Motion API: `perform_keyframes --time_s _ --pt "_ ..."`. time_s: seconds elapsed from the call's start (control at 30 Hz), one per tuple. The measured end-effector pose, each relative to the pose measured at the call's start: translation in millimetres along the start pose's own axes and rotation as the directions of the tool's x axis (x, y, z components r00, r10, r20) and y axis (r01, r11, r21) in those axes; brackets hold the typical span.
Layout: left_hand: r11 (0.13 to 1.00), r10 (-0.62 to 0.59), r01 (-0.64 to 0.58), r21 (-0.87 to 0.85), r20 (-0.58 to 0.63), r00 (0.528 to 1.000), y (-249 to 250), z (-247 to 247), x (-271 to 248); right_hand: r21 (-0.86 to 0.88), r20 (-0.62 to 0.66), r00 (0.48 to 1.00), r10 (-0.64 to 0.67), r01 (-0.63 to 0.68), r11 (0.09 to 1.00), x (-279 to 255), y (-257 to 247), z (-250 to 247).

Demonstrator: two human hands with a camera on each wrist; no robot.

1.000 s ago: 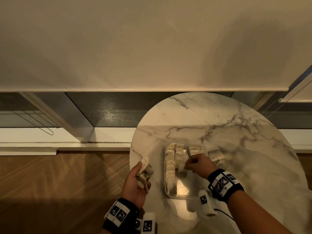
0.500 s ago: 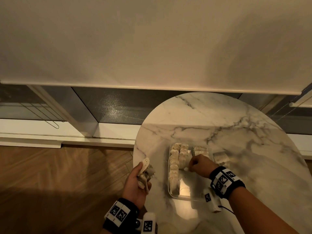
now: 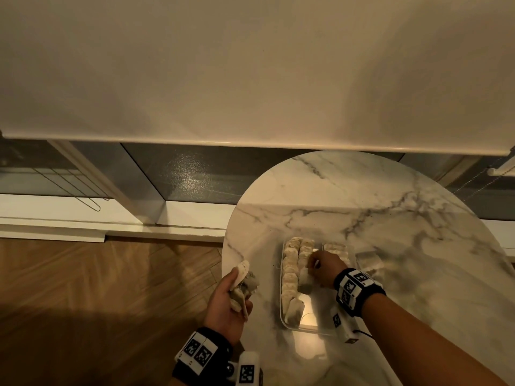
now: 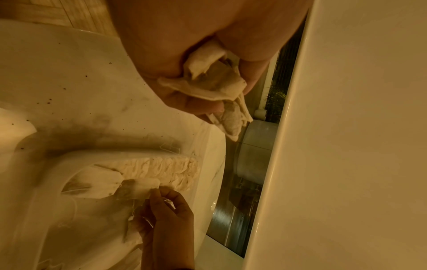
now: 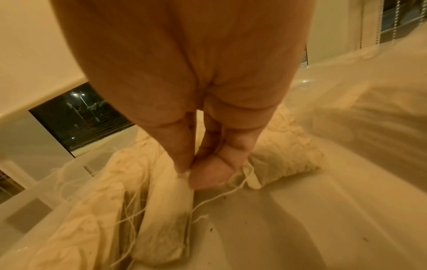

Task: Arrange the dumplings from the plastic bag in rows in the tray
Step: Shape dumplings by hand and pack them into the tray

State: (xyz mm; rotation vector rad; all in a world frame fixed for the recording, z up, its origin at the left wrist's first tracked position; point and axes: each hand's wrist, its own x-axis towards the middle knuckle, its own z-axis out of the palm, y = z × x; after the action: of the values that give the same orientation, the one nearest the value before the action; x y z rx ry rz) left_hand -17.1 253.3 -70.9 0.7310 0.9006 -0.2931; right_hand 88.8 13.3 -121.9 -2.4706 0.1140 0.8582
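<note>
The dumplings here are small pale pouches with strings. A clear tray on the marble table holds a full left row and a shorter second row. My right hand pinches the top of one pouch at the near end of that second row; the pinch and pouch show close up. My left hand hovers off the table's left edge, gripping several pouches.
More pouches fill the tray's far right corner. Right of the tray lies what looks like the clear plastic bag with pouches in it. One pouch leans at the tray's near left. Wooden floor lies left, a window sill behind.
The head view has swung a little. My right hand stays over the second row, still pinching the pouch. My left hand keeps its bundle in the same place.
</note>
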Motion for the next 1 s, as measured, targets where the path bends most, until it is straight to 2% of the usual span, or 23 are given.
perform_keyframes --time_s 0.3,0.47,0.7,0.9,1.0 --pt "1.0 -0.001 0.001 0.026 -0.012 1.0 -2.8 1.9 6.4 0.07 -0.122 0.992 -0.018 0.027 0.997 3.7 -5.6 3.8" --pt "0.999 0.003 -0.003 0.035 -0.015 1.0 -3.3 4.9 9.8 0.091 -0.113 0.993 -0.024 0.034 0.995 2.0 -4.1 5.2" --pt "0.999 -0.006 0.007 0.043 -0.007 1.0 -1.8 8.8 10.3 0.152 -0.149 0.988 0.037 -0.014 0.988 -4.7 1.3 7.2" --pt "0.999 -0.008 0.009 0.047 -0.005 1.0 -3.5 8.5 11.6 0.083 -0.056 0.988 0.147 -0.142 0.986 -11.2 1.5 14.0" --pt "0.999 -0.004 0.004 0.053 -0.004 1.0 -4.0 9.3 10.5 0.072 -0.03 0.988 0.151 -0.149 0.986 -12.9 -0.1 16.9"
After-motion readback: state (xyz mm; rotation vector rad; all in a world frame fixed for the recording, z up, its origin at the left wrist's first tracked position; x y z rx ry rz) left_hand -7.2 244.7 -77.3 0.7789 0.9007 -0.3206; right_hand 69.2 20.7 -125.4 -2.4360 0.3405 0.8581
